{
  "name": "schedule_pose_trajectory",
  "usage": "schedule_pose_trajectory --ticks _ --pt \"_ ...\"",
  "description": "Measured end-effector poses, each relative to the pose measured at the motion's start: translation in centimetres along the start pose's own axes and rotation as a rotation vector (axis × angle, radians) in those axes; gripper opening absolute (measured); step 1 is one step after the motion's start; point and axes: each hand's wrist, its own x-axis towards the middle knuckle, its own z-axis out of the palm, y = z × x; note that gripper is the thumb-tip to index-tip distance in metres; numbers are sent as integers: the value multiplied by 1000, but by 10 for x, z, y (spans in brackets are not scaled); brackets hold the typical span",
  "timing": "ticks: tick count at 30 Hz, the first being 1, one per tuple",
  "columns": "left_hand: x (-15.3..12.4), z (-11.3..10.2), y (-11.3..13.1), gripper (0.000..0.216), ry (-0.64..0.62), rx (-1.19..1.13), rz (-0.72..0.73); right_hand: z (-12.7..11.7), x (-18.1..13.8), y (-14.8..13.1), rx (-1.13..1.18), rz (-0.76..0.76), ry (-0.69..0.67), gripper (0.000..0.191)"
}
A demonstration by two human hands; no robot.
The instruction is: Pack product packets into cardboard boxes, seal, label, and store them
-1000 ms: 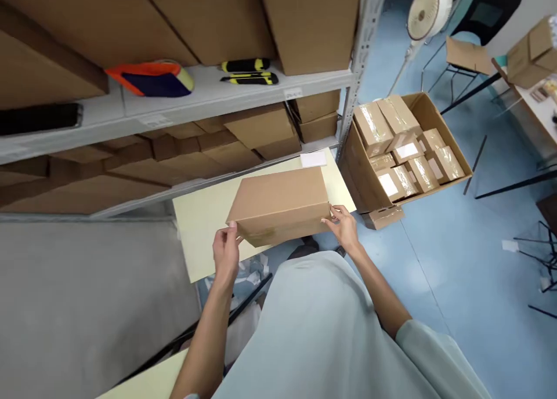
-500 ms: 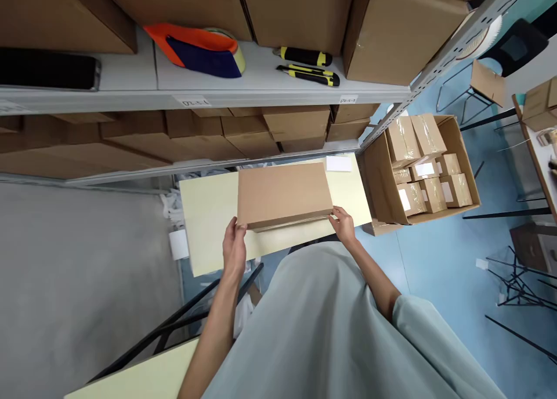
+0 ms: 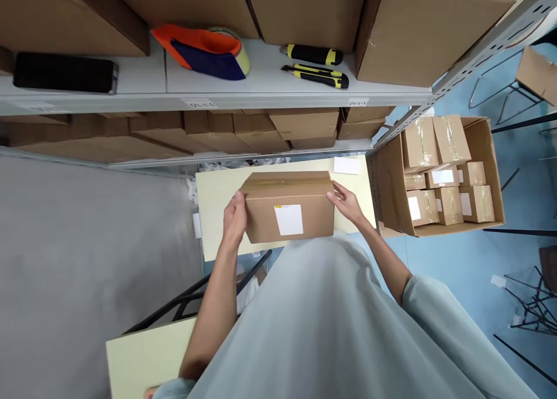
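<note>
A brown cardboard box [image 3: 261, 220] is held between my two hands above a pale yellow board [image 3: 213, 213]. Its label side, with a white sticker [image 3: 289, 220], faces up toward me, and a strip of tape runs along the far face. My left hand [image 3: 235, 218] grips the box's left end, thumb on top. At the right end, my right hand [image 3: 346, 202] pinches the upper corner, with its fingers partly hidden behind the box. A white slip of paper [image 3: 347, 165] lies on the board just beyond the box's right side.
A large open carton [image 3: 389, 178] with several taped small boxes stands at the right. Across the front runs a grey shelf [image 3: 261, 94] bearing two utility knives [image 3: 315, 65], a tape dispenser [image 3: 204, 54], a black phone [image 3: 65, 73] and big boxes. A black metal frame [image 3: 187, 300] sits lower left.
The box has tilted up and come toward me, so its labelled side now shows. Both hands turned with it. My view has shifted slightly left.
</note>
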Motion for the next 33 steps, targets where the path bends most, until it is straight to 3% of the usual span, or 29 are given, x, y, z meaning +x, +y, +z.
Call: schedule_pose_trajectory --ticks 6,12,15,18,22,27,33 --pt "47 21 -18 78 43 169 -322 13 50 27 -205 176 -25 58" --pt "74 31 -10 61 76 219 -463 14 80 37 -363 211 -120 51" --pt "77 42 5 54 148 293 -347 -3 93 44 -487 129 -90 48" --pt "72 65 26 63 182 333 -54 -24 114 54 -675 22 -67 45" --pt "54 112 59 55 62 351 285 -35 146 69 -871 -16 -197 37" --pt "31 161 83 48 -68 350 370 -29 160 89 -904 -2 -254 37" --pt "14 183 89 43 -147 318 359 -27 153 101 -887 -29 -257 46"
